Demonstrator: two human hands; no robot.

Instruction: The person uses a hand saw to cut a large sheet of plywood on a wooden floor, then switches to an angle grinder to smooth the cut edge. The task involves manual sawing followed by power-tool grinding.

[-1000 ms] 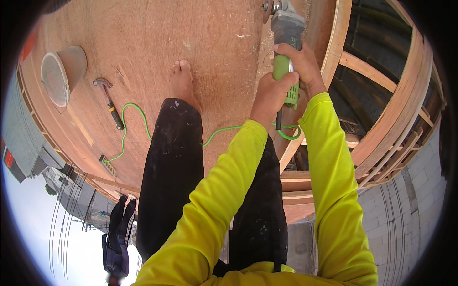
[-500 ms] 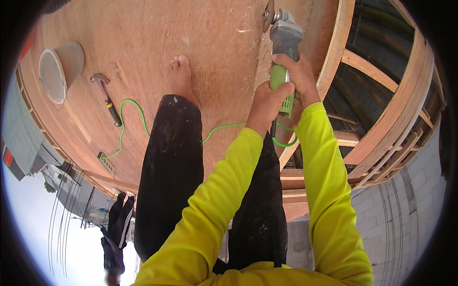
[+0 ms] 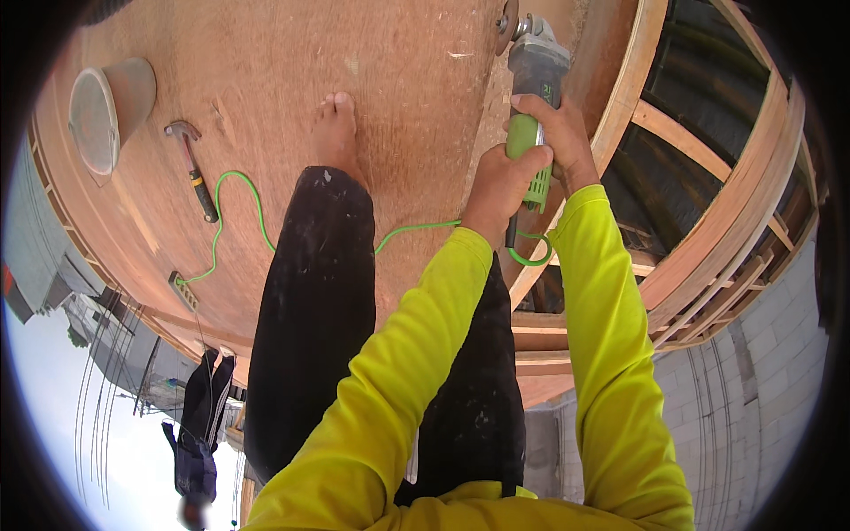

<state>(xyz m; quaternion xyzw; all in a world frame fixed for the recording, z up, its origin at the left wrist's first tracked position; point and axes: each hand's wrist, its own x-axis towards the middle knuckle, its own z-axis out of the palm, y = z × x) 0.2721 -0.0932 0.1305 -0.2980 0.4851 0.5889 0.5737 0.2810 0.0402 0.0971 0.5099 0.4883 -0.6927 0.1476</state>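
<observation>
A green and dark grey angle grinder (image 3: 537, 75) points away from me at the upper right, its disc (image 3: 507, 26) at the far end. My left hand (image 3: 505, 188) is closed round the rear of its green body. Just ahead, my right hand (image 3: 561, 137) wraps the body from the right side, thumb across the top. From the grinder's back end a green cord (image 3: 405, 233) loops down and runs left over the plywood (image 3: 425, 106), passing behind my leg. It ends at a power strip (image 3: 184, 290). Whether the disc touches the wood I cannot tell.
A claw hammer (image 3: 197, 173) lies on the plywood at left, near a pale bucket (image 3: 113, 111). My bare foot (image 3: 335, 128) stands on the sheet. At right, an open timber frame (image 3: 682, 137) has dark gaps between its beams. Another person (image 3: 197, 434) stands beyond the lower left edge.
The view has shifted slightly, so the hammer, bucket and power strip sit a little further left and up. Both hands keep their grip, and the grinder appears slightly further right.
</observation>
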